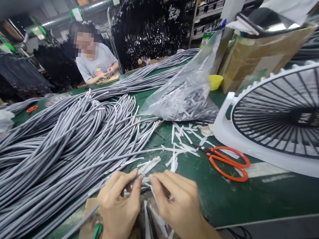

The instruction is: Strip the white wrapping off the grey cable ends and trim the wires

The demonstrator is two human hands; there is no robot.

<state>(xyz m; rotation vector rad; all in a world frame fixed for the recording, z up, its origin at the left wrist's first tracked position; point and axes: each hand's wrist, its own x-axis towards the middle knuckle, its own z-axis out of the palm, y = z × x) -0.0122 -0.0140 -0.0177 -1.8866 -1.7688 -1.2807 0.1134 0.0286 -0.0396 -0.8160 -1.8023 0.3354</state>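
Below, cables (pixel 59 150), green table (pixel 253 199); behind, shelves (pixel 210 7).

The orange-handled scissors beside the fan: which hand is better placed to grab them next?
Probably the right hand: the orange-handled scissors lie on its side, across a short stretch of tabletop. The left hand is farther away and would have to reach past it.

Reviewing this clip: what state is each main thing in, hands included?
Left hand: fingers drawn close together, grip unclear
Right hand: thumb and forefinger close together, grip unclear
Grey cables: heaped in long, loose bundles
White strips: scattered loose
Nearer orange-handled scissors: lying flat, unheld
Large clear bag: upright, partly filled
Fan: running or not, unclear
Cardboard box: loaded on top
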